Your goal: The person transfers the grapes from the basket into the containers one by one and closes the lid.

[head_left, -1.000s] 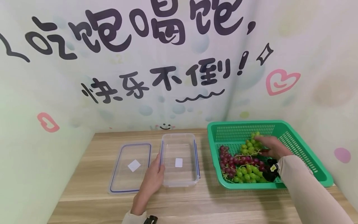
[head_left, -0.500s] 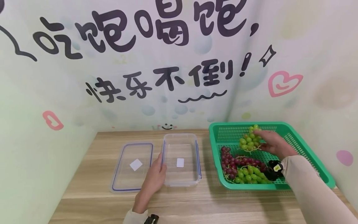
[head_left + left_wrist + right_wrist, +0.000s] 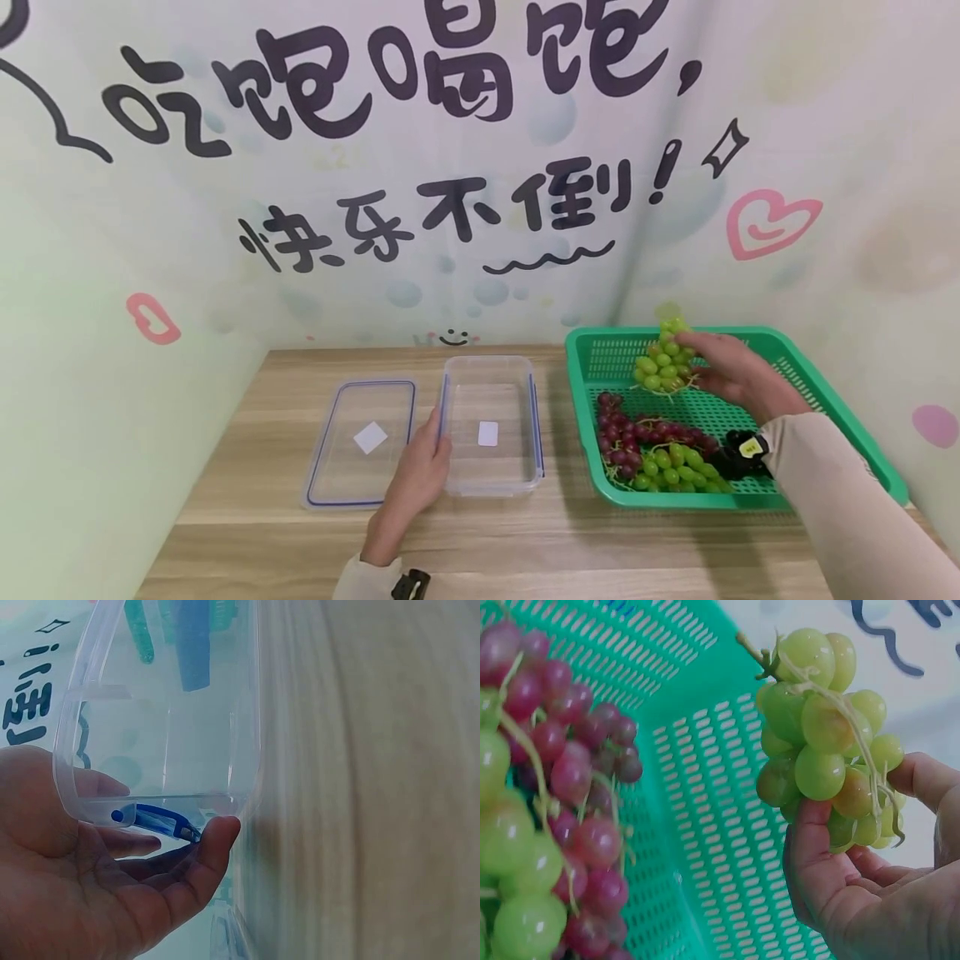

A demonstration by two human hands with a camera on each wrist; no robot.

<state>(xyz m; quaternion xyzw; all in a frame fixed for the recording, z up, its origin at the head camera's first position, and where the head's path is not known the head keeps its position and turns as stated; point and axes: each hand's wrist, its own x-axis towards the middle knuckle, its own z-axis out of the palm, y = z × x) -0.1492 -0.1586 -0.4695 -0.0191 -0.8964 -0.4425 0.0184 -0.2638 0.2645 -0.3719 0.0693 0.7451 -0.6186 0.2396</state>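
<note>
In the head view my right hand (image 3: 731, 371) holds a bunch of green grapes (image 3: 663, 362) raised over the back of the green basket (image 3: 630, 500). Its thumb and fingers pinch the bunch from the side in the right wrist view, the stem (image 3: 751, 651) pointing up and left. Red grapes (image 3: 618, 433) and another green bunch (image 3: 678, 468) lie in the basket, with black grapes partly hidden by the right wrist. My left hand (image 3: 420, 467) grips the left side of a clear plastic container (image 3: 491, 483), fingers curled at its blue-sealed latch (image 3: 157, 821). The container has only a white label showing inside.
A clear lid (image 3: 352, 475) with a blue seal and a white label lies flat left of the container. The wooden table (image 3: 495, 550) meets a printed wall cloth (image 3: 360, 308) behind, and pale cloth panels stand on both sides.
My right hand has lifted the green grapes up from the other bunches and slightly left. The left hand stays on the container. The head view has shifted slightly.
</note>
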